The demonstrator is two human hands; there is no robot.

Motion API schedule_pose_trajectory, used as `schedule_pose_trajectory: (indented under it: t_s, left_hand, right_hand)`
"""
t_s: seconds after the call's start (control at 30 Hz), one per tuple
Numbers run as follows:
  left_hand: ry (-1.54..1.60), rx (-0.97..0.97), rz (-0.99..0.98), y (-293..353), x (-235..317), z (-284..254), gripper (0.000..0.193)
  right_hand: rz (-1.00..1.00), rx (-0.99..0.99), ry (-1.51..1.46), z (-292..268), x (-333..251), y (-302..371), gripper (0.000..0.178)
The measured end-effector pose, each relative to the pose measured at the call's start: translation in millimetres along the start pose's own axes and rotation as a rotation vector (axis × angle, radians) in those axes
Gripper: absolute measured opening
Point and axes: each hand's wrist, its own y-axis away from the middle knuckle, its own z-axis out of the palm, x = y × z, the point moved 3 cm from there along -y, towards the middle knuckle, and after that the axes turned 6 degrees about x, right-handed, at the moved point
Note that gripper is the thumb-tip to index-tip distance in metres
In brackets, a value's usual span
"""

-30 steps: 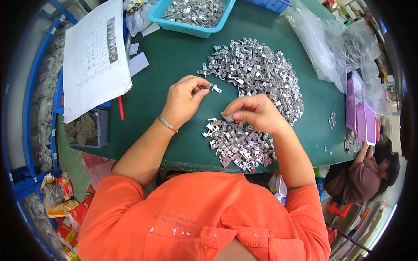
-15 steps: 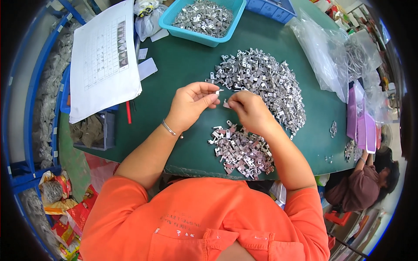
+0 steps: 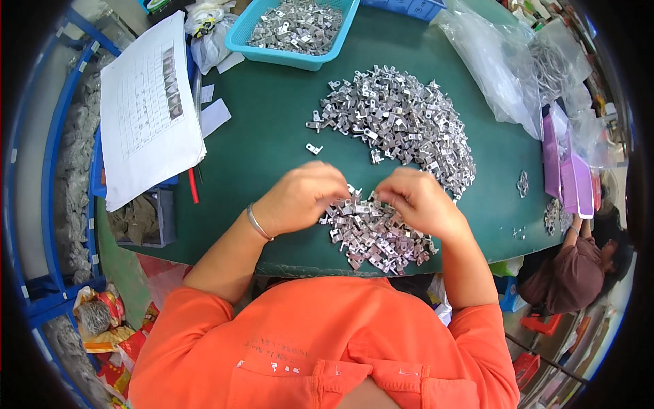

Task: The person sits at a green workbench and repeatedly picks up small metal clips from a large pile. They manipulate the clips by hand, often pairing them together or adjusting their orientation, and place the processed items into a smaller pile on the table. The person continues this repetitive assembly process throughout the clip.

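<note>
Small bent silver metal brackets with holes lie in two piles on the green table. My left hand (image 3: 306, 196) is at the upper left of the nearer pile (image 3: 381, 235), its fingers curled together at the brackets. At that pile's upper right, my right hand (image 3: 424, 202) has thumb and fingers pinched down to the pieces. What either hand pinches is hidden or too small to make out. Beyond my hands spreads the larger pile (image 3: 402, 123). One loose bracket (image 3: 313, 148) lies apart, left of it.
A turquoise basket (image 3: 310, 60) of brackets stands at the far edge. Printed sheets (image 3: 146, 116) lie at left above a grey bin (image 3: 163, 215). Clear plastic bags (image 3: 494, 75) and purple trays (image 3: 578, 187) are at right, where another person (image 3: 569, 269) sits.
Both hands have come down toward me, from in front of the larger pile to the nearer one. The bracket that showed in my left fingertips is gone from there; a loose one now lies beyond.
</note>
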Motion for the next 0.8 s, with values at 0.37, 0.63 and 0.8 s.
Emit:
schedule_pose_trajectory:
  t_s: [0.37,0.63,0.8]
  left_hand:
    - [0.252,0.248,-0.565,0.0,-39.1,2.0,0.019]
    - [0.98,0.24,-0.808,5.6,-18.7,16.8,0.019]
    - [1.327,0.135,-0.742,7.9,-16.0,23.4,0.018]
  right_hand:
    - [-0.009,0.425,0.3,24.7,33.0,-18.9,0.007]
    - [0.375,0.433,-0.763,13.5,43.0,21.1,0.007]
    - [0.144,0.435,-0.924,17.3,31.5,32.8,0.013]
